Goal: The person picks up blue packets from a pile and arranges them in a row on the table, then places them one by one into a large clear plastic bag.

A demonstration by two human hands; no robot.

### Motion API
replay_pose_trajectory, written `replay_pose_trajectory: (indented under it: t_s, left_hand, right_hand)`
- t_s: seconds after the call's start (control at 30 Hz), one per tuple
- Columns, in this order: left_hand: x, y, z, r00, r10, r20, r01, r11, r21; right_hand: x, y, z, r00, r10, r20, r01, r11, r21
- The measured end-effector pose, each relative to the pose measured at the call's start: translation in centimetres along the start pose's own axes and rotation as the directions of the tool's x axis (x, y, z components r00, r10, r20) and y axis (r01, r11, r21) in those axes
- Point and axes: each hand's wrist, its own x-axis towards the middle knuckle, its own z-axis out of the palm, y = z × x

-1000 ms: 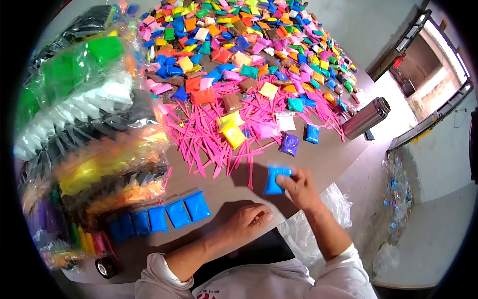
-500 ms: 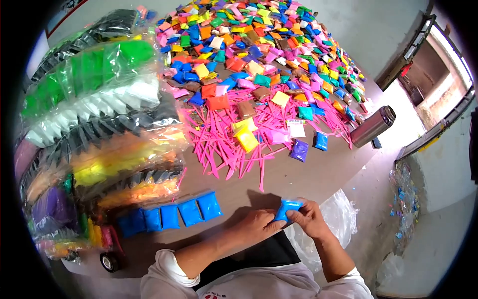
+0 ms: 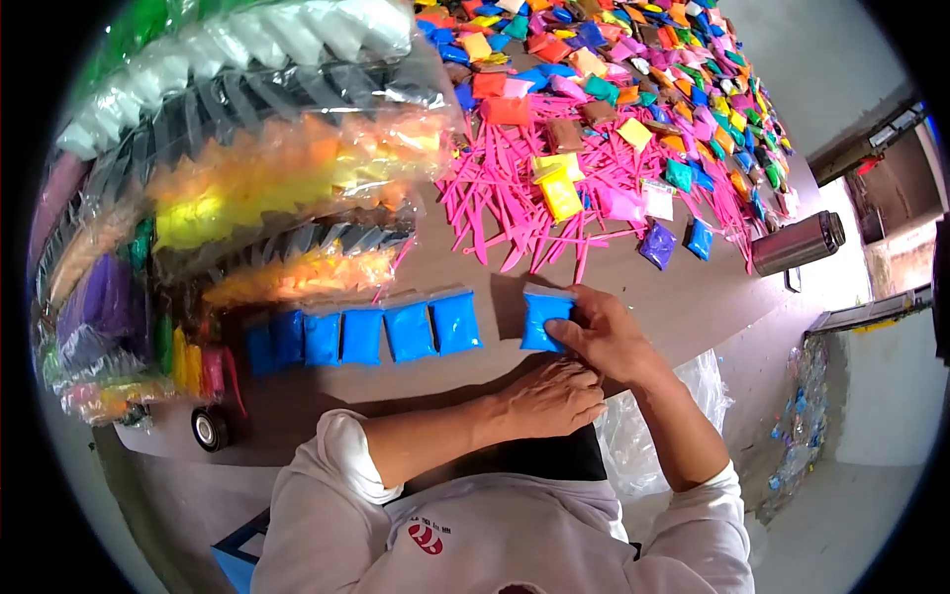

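Observation:
My right hand (image 3: 612, 340) pinches a small blue packet (image 3: 540, 319) by its right side, thumb on its front and fingers behind. The packet stands close over the table, with its clear sealed edge at the top. Just below it, my left hand (image 3: 556, 398) is closed, fingers curled together at the table's front edge, with nothing showing in them. To the left lies a row of several like blue packets (image 3: 409, 330), side by side.
Stacked clear bags of colored packets (image 3: 297, 168) fill the left. Pink plastic sticks (image 3: 495, 213) and a heap of loose packets (image 3: 614, 59) spread behind. A metal flask (image 3: 798, 244) lies at the right; a clear plastic bag (image 3: 648, 436) hangs near my right forearm.
My left hand has let go of the blue packet and drawn back below it. My right hand has brought the packet forward over the table. The camera view has shifted downward and left.

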Motion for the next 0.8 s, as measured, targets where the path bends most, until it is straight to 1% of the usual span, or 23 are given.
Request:
replay_pose_trajectory:
  t_s: [0.1,0.13,0.2,0.23,0.27,0.3,0.33,0.37,0.43,0.47,0.5,0.57,0.6,0.63,0.67,0.7,0.73,0.77,0.8]
  left_hand:
    - [0.1,0.3,-0.6,1.000,0.007,0.016,-0.007,0.999,0.031]
    - [0.2,0.6,-1.2,1.000,-0.009,0.013,0.008,0.999,0.037]
    - [0.5,1.1,-2.3,0.976,-0.107,0.188,0.098,0.994,0.052]
    - [0.3,1.0,-2.1,0.975,-0.123,0.183,0.113,0.992,0.060]
    - [0.2,0.6,-1.5,0.984,-0.086,0.154,0.080,0.996,0.047]
    - [0.0,0.2,-0.7,0.991,-0.051,0.120,0.047,0.998,0.035]
    - [0.0,-0.1,0.0,1.000,-0.009,-0.010,0.010,0.999,0.045]
    - [-0.1,-0.3,0.6,0.999,-0.030,-0.020,0.031,0.998,0.056]
    - [0.0,-0.2,0.2,0.994,-0.076,0.075,0.074,0.997,0.031]
    - [0.0,-0.1,-0.1,0.998,-0.044,0.040,0.043,0.999,0.024]
    - [0.0,-0.3,0.1,0.998,-0.060,0.033,0.059,0.998,0.034]
    - [0.1,-0.6,0.8,0.999,-0.009,-0.044,0.006,0.999,-0.051]
    - [0.2,-0.3,0.3,0.989,0.054,-0.137,-0.048,0.998,0.048]
    - [0.1,-0.2,-0.3,0.989,0.044,-0.143,-0.036,0.998,0.057]
    - [0.2,0.0,-0.8,0.999,-0.034,-0.001,0.034,0.999,0.018]
    - [0.3,0.3,-1.3,0.984,-0.105,0.144,0.108,0.994,-0.015]
    - [0.2,-0.1,-0.6,0.999,-0.035,-0.009,0.035,0.999,-0.034]
    - [0.1,-0.2,-0.5,0.999,-0.037,-0.011,0.037,0.999,-0.034]
    - [0.2,-0.2,-0.7,0.996,-0.077,0.052,0.079,0.996,-0.044]
  right_hand:
    - [1.9,-0.2,1.3,0.998,-0.029,0.057,0.030,1.000,-0.001]
    - [2.5,-0.4,1.5,0.996,0.018,0.084,-0.014,0.998,-0.058]
    - [3.4,0.1,2.4,0.994,0.007,0.107,0.000,0.998,-0.064]
    - [3.7,0.2,2.8,0.994,0.001,0.110,0.007,0.997,-0.074]
    - [3.7,0.1,3.1,0.992,-0.002,0.126,0.012,0.997,-0.073]
    - [3.5,-0.3,3.4,0.994,-0.093,0.065,0.106,0.965,-0.238]
    - [3.5,-0.4,3.7,0.980,-0.197,0.025,0.190,0.897,-0.398]
    - [3.6,-0.1,3.9,0.978,-0.201,0.050,0.204,0.897,-0.392]
    - [3.9,0.9,4.0,0.970,-0.203,-0.136,0.113,0.866,-0.487]
    - [3.8,0.7,4.0,0.978,-0.146,-0.147,0.066,0.891,-0.450]
    - [3.7,1.0,4.0,0.980,-0.151,-0.128,0.079,0.891,-0.447]
    - [3.5,1.4,4.1,0.969,-0.199,-0.146,0.148,0.941,-0.304]
    - [3.5,1.7,4.0,0.970,-0.204,-0.129,0.158,0.940,-0.302]
    - [3.7,2.1,3.8,0.964,-0.209,-0.163,0.173,0.962,-0.209]
    - [3.8,2.4,3.7,0.957,-0.208,-0.200,0.188,0.976,-0.114]
    - [3.9,2.6,3.6,0.950,-0.200,-0.239,0.201,0.979,-0.020]
    - [4.0,2.6,3.6,0.941,-0.234,-0.247,0.246,0.969,0.018]
    - [4.0,2.5,3.5,0.941,-0.233,-0.244,0.245,0.969,0.018]
    - [4.1,2.5,3.4,0.934,-0.243,-0.263,0.252,0.968,0.001]
